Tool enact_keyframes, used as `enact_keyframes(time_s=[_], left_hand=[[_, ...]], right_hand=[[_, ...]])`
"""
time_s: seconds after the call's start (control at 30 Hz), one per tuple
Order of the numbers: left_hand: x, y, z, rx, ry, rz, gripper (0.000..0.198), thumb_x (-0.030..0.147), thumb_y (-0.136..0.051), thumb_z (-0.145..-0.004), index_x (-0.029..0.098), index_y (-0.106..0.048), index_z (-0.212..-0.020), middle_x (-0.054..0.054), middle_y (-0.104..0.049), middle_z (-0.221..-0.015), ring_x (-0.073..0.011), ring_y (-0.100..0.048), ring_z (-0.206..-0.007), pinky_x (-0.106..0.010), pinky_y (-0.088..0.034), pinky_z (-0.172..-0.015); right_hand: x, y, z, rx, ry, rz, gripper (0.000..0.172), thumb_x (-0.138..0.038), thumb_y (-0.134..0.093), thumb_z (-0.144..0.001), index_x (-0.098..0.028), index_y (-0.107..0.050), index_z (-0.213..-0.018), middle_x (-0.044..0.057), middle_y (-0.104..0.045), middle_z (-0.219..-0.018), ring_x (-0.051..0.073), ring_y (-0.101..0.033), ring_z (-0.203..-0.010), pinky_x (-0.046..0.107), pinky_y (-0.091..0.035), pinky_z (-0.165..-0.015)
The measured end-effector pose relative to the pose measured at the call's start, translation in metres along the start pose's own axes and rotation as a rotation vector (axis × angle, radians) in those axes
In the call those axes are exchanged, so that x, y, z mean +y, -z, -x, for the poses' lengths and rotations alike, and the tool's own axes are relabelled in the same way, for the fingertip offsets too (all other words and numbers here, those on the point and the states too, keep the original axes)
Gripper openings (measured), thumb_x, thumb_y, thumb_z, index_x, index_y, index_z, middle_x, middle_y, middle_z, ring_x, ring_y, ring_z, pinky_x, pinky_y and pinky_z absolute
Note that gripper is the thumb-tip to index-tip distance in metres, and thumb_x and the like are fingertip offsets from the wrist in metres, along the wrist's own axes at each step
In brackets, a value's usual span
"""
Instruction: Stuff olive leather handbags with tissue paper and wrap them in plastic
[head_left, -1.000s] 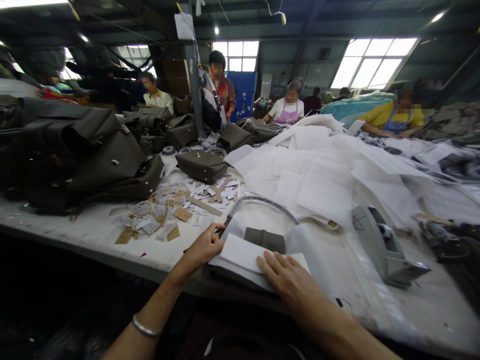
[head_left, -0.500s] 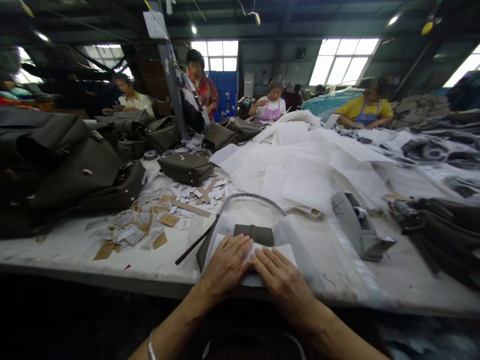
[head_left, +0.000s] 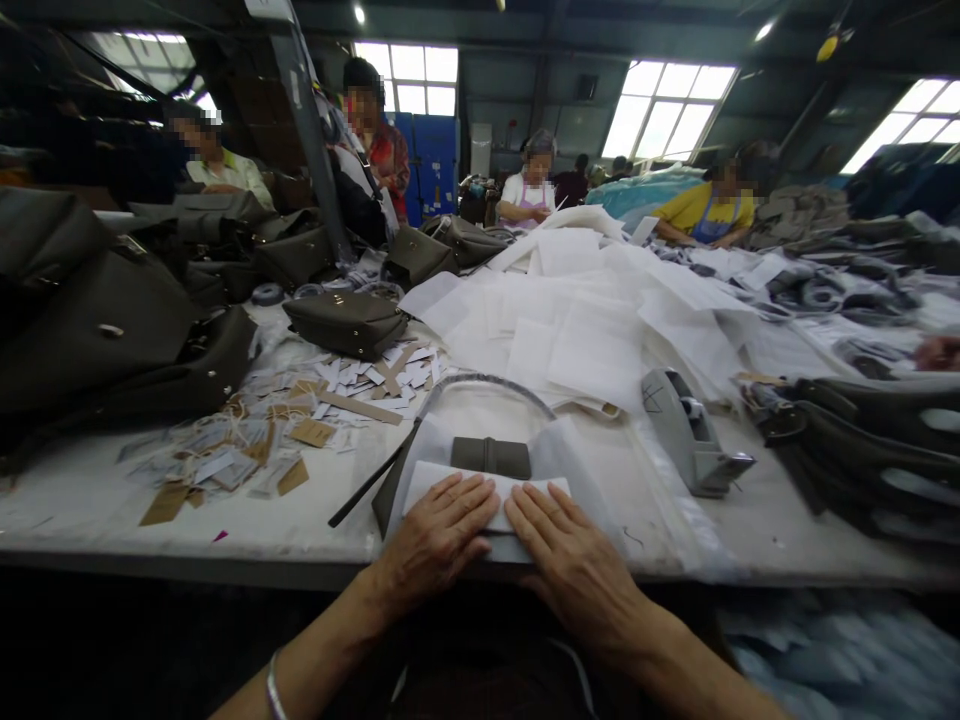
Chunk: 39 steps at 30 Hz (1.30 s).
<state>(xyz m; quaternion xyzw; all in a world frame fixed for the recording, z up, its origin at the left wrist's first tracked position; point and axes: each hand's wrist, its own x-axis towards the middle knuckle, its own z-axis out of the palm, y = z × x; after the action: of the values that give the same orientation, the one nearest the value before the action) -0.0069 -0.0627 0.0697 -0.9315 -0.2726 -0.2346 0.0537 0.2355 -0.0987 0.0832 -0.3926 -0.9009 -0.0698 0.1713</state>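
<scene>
My left hand (head_left: 439,525) lies flat with stretched fingers on the left half of a folded white sheet (head_left: 427,482). On the sheet's right half rests my right hand (head_left: 566,540), its fingers also stretched out. Beneath the sheet is a dark olive bag (head_left: 390,492), whose left side shows. A dark olive flap with a band (head_left: 490,457) shows just beyond my fingertips. The bag's wrapped handle (head_left: 495,380) arches away from me over the table. A thin dark strap (head_left: 364,490) sticks out to the left.
Paper tags (head_left: 225,455) and a dark bag (head_left: 349,322) lie left, near heaped bags (head_left: 127,330). White sheets (head_left: 570,320) are piled behind. A grey tape dispenser (head_left: 690,435) and more bags (head_left: 885,440) stand right. Several people work across the table.
The whole view has shifted, so the table and its things sit further left and higher. My hands have drawn slightly towards me on the sheet, and more of its upper part shows.
</scene>
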Motion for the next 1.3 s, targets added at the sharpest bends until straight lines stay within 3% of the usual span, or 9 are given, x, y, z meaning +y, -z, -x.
enact_keyframes(time_s=[0.1, 0.33, 0.63, 0.9, 1.03, 1.1, 1.2, 1.23, 1.3], left_hand=[[0.008, 0.000, 0.003, -0.064, -0.076, -0.063, 0.065, 0.050, -0.050, -0.095, 0.009, -0.039, -0.144, -0.016, -0.053, -0.142, -0.0275, -0.043, -0.137, -0.046, -0.034, -0.115], [0.025, -0.020, 0.004, 0.020, -0.023, -0.344, 0.041, 0.009, -0.033, -0.097, 0.010, -0.053, -0.133, -0.011, -0.057, -0.139, -0.0264, -0.053, -0.128, -0.045, -0.036, -0.111], [0.038, -0.030, -0.003, 0.051, 0.036, -0.450, 0.037, 0.015, -0.036, -0.097, 0.007, -0.055, -0.128, -0.018, -0.060, -0.132, -0.0286, -0.058, -0.120, -0.045, -0.042, -0.102], [0.023, -0.023, -0.023, -0.060, -0.023, -0.475, 0.042, 0.002, -0.038, -0.087, 0.006, -0.060, -0.123, -0.019, -0.066, -0.121, -0.0275, -0.064, -0.108, -0.038, -0.050, -0.087], [0.025, -0.023, -0.022, -0.013, -0.015, -0.503, 0.048, 0.001, -0.038, -0.085, 0.007, -0.059, -0.128, -0.019, -0.064, -0.125, -0.0305, -0.062, -0.112, -0.041, -0.049, -0.092], [0.026, -0.024, -0.019, 0.031, -0.024, -0.495, 0.049, 0.003, -0.038, -0.086, 0.009, -0.058, -0.130, -0.020, -0.062, -0.128, -0.0315, -0.061, -0.114, -0.042, -0.047, -0.094], [0.024, -0.026, -0.016, 0.068, -0.041, -0.448, 0.046, 0.008, -0.041, -0.088, 0.009, -0.058, -0.130, -0.021, -0.060, -0.130, -0.0326, -0.060, -0.114, -0.044, -0.046, -0.094], [0.023, -0.026, -0.016, 0.074, -0.045, -0.428, 0.044, 0.011, -0.043, -0.089, 0.009, -0.058, -0.130, -0.021, -0.060, -0.129, -0.0333, -0.060, -0.113, -0.044, -0.046, -0.094], [0.023, -0.025, -0.018, 0.091, -0.051, -0.394, 0.041, 0.020, -0.046, -0.092, 0.008, -0.058, -0.130, -0.022, -0.060, -0.128, -0.0347, -0.060, -0.112, -0.046, -0.046, -0.092]], right_hand=[[0.003, -0.012, 0.004, 0.031, 0.068, 0.102, 0.054, -0.007, -0.047, -0.087, -0.009, -0.045, -0.142, 0.016, -0.053, -0.142, 0.029, -0.048, -0.133, 0.050, -0.040, -0.111], [0.007, -0.020, 0.002, -0.001, 0.100, 0.176, 0.052, -0.013, -0.050, -0.090, -0.004, -0.044, -0.141, 0.020, -0.050, -0.144, 0.032, -0.045, -0.134, 0.050, -0.038, -0.111], [0.008, -0.023, 0.002, 0.054, 0.092, 0.206, 0.044, -0.009, -0.048, -0.090, -0.006, -0.050, -0.135, 0.018, -0.057, -0.137, 0.029, -0.052, -0.127, 0.047, -0.042, -0.107], [0.020, 0.001, -0.024, -0.150, 0.007, -0.024, 0.048, -0.016, -0.058, -0.087, -0.011, -0.051, -0.134, 0.016, -0.058, -0.136, 0.026, -0.053, -0.126, 0.045, -0.038, -0.110], [0.031, 0.024, 0.000, 0.072, -0.050, -0.160, 0.047, -0.029, -0.065, -0.088, -0.017, -0.054, -0.132, 0.012, -0.061, -0.133, 0.024, -0.054, -0.126, 0.047, -0.029, -0.116], [0.044, 0.040, 0.038, 0.297, -0.200, -0.210, 0.029, -0.028, -0.059, -0.093, -0.021, -0.062, -0.121, 0.007, -0.069, -0.119, 0.021, -0.062, -0.114, 0.043, -0.036, -0.112], [0.068, 0.062, 0.119, 0.498, -0.698, -0.209, 0.019, -0.033, -0.054, -0.095, -0.021, -0.069, -0.101, 0.006, -0.074, -0.099, 0.021, -0.068, -0.095, 0.035, -0.050, -0.091], [0.075, 0.066, 0.148, 0.451, -0.908, -0.198, 0.023, -0.036, -0.054, -0.094, -0.020, -0.069, -0.099, 0.006, -0.074, -0.098, 0.022, -0.068, -0.093, 0.034, -0.051, -0.087], [0.084, 0.064, 0.203, 0.150, -1.222, -0.217, 0.028, -0.040, -0.050, -0.092, -0.020, -0.070, -0.096, 0.005, -0.074, -0.096, 0.022, -0.068, -0.091, 0.032, -0.051, -0.084]])
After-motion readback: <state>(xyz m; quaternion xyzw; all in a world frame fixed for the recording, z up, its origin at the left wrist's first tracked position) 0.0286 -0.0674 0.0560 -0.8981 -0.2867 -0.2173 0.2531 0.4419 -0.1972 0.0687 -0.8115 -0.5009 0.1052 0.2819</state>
